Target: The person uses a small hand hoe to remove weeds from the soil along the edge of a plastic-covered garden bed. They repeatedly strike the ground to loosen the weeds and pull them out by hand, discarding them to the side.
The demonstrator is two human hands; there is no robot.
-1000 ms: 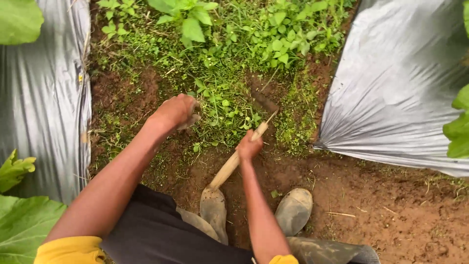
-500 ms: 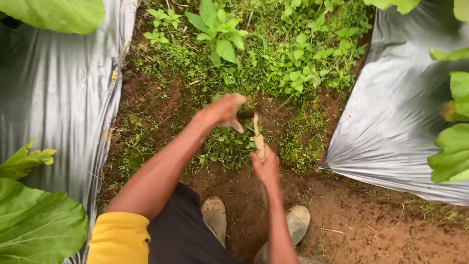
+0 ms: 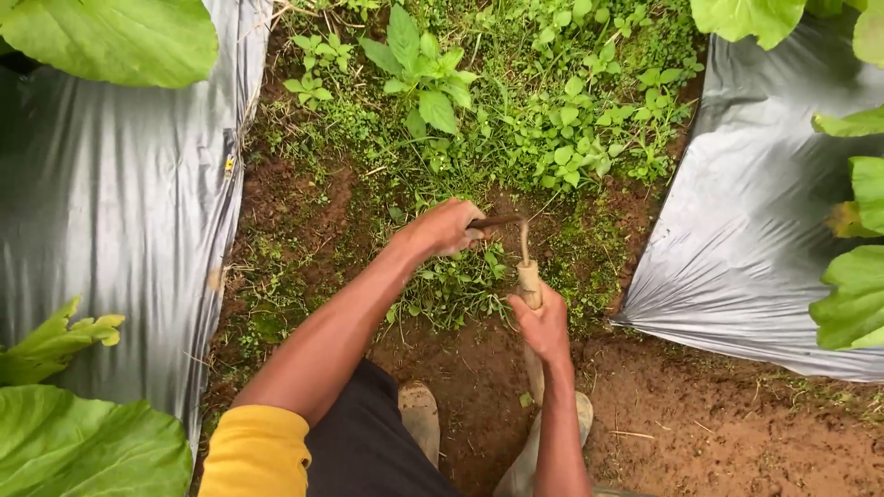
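A pale tan wooden handle [image 3: 529, 281] is showing against green weeds [image 3: 516, 120] and reddish-brown soil [image 3: 737, 433]; silver-grey plastic sheeting [image 3: 120, 212] is shining along both edges, a yellow sleeve [image 3: 253, 456] beside black trousers [image 3: 368, 446].

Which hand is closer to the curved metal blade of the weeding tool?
Left. The left hand touches the curved blade at its tip, fingers closed around it. The right hand sits lower, gripping the wooden handle below the blade.

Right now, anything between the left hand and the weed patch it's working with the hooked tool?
Nothing visible. The left hand touches the dark curved metal blade of the wooden-handled hand hoe, which the right hand grips, directly over the low green weeds.
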